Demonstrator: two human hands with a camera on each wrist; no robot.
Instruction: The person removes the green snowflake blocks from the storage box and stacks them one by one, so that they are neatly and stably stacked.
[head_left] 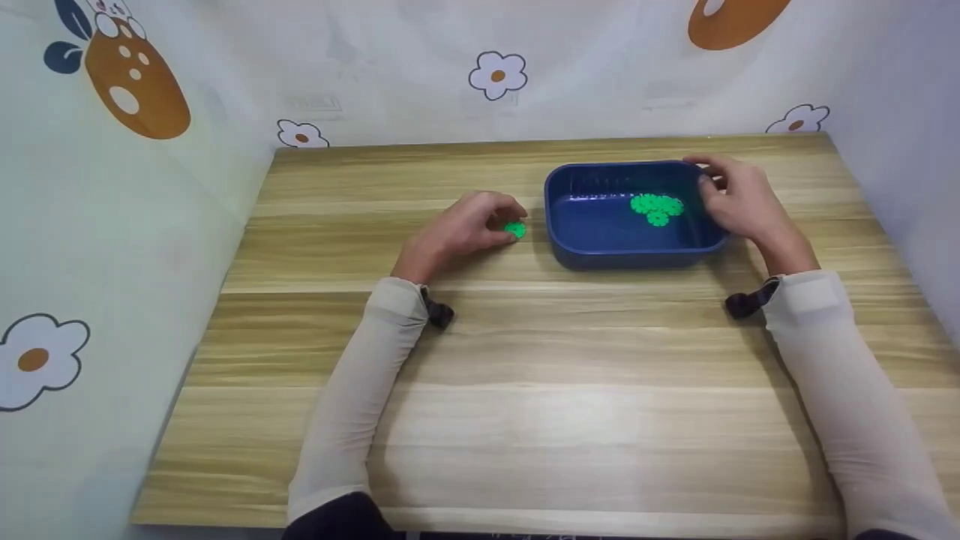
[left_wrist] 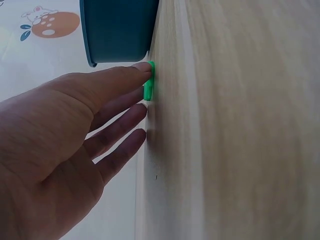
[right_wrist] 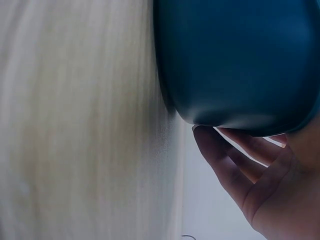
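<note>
In the head view my left hand (head_left: 474,223) pinches a green notched plastic disc (head_left: 515,229) between thumb and fingers, left of a blue plastic box (head_left: 630,259). The left wrist view shows this disc (left_wrist: 149,85) edge-on, flat and close against the tabletop, with the thumb tip at one edge. My right hand (head_left: 744,199) grips the box's right end at the rim. From the right wrist, several fingertips (right_wrist: 202,132) press on the outer wall of the box (right_wrist: 235,60). Several similar green discs (head_left: 657,207) lie clustered on the box floor, toward its right side.
The wood-grain table (head_left: 525,420) runs back to a wall covering (head_left: 405,82) printed with flowers and orange fruit shapes. Walls also stand close at the left and right. A dark camera strap sits on each wrist, over pale sleeves (head_left: 352,397).
</note>
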